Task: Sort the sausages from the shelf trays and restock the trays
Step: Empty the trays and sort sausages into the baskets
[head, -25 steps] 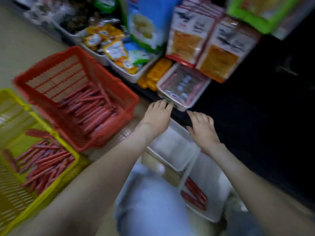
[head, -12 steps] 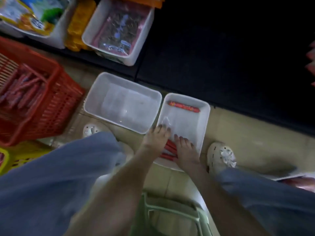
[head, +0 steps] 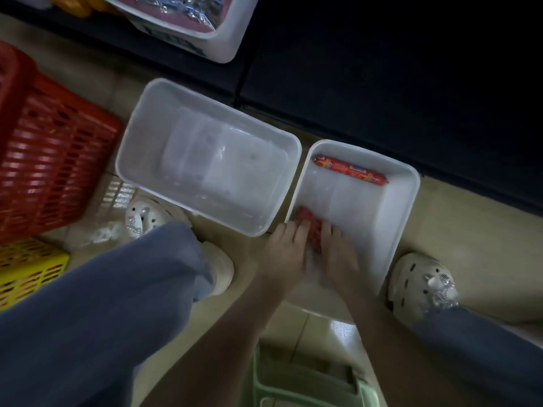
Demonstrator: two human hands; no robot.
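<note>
So the small bunch of sausages [head: 309, 221] sits in the near-left corner of the right tray [head: 407, 201], tight against its left wall. That wall runs just beside the left tray [head: 138, 136], so there's hardly any room on that side. Both hands are down on the bunch. The left hand [head: 286, 254] comes over the corner rim and the right hand [head: 338, 251] is inside the tray, with fingers laid over the red wrappers. It's too blurry to say if either grip has actually closed on anything. One more sausage [head: 349, 170] lies flat along the far wall, well apart from the hands, with bare tray bottom between it and them. The left tray has some clear plastic [head: 223, 163] in it. The dark shelf [head: 411, 83] base runs just past both trays, and a shelf tray [head: 226, 48] of packets sits up on it. On the floor [head: 458, 230], a white shoe [head: 420, 283] is right by the near-right corner. A red basket [head: 50, 160] and a yellow basket [head: 26, 268] are off to the left, and a green stool [head: 308, 377] is nearest the camera.
</note>
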